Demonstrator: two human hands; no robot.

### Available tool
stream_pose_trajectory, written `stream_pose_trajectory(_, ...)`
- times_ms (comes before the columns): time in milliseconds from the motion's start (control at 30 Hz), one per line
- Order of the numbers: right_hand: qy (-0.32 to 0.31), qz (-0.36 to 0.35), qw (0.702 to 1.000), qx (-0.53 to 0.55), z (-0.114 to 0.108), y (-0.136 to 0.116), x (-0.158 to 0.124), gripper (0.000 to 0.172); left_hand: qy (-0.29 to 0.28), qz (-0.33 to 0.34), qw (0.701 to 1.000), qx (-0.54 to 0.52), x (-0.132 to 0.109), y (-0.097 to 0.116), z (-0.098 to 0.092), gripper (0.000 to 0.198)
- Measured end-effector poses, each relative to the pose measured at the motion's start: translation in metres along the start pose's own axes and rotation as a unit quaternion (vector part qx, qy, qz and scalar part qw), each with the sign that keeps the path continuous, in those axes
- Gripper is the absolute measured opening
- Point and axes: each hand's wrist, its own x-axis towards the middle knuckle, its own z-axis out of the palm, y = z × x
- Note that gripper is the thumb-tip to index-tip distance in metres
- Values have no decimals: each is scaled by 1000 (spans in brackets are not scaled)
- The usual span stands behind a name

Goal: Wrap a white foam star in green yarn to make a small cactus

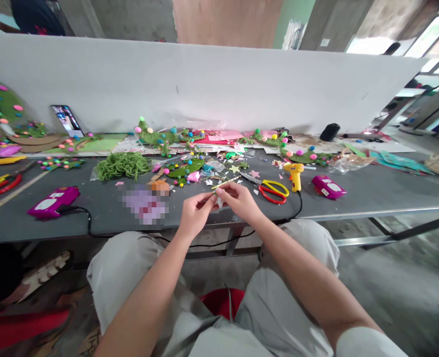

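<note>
My left hand (194, 210) and my right hand (238, 198) meet at the near edge of the dark table (371, 196), fingers pinched together on a small white scrap (219, 201). A thin pale yellow stick (225, 183) lies just beyond my right fingertips; whether they hold it I cannot tell. Red-and-yellow scissors (271, 190) lie just right of my right hand. A yellow glue gun (295, 174) stands behind them, its black cord running off the table edge.
A green yarn heap (123, 165), coloured pompoms and felt scraps (185, 168) litter the table middle. Magenta boxes sit at left (52, 202) and right (329, 187). A phone (68, 120) leans on the white back board (204, 84). Red scissors (0, 186) lie far left.
</note>
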Motion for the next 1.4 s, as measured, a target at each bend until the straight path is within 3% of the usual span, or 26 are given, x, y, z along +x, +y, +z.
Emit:
stream_pose_trajectory(233, 94, -33, 993, -56, -13, -4, 5, 41, 27, -12, 1000, 4, 3, -3, 0, 41)
stream_pose_trajectory(433, 102, -39, 990, -90, -17, -9, 4, 44, 34, -18, 999, 6, 3, -1, 0, 40)
stream_pose_trajectory(667, 119, -42, 988, -92, -19, -18, 3, 29, 32, -22, 999, 6, 3, -3, 0, 41)
stream_pose_trajectory(933, 149, -35, 983, -97, -23, -13, 4, 36, 32, -20, 999, 9, 3, -4, -1, 43)
stream_pose_trajectory(1033, 139, -25, 985, -101, -22, -11, 6, 49, 33, -18, 999, 10, 3, -5, -1, 43)
stream_pose_trajectory(1167, 66, -19, 993, -93, -15, -8, 6, 37, 19, -14, 1000, 14, 2, -3, -2, 42)
stream_pose_trajectory(1267, -7, -5, 997, -76, -8, -4, 3, 37, 4, -7, 1000, 19, 1, -1, -1, 43)
stream_pose_trajectory(1400, -22, 7, 998, -55, -4, 2, 3, 38, -7, -2, 1000, 21, 1, -2, -1, 42)
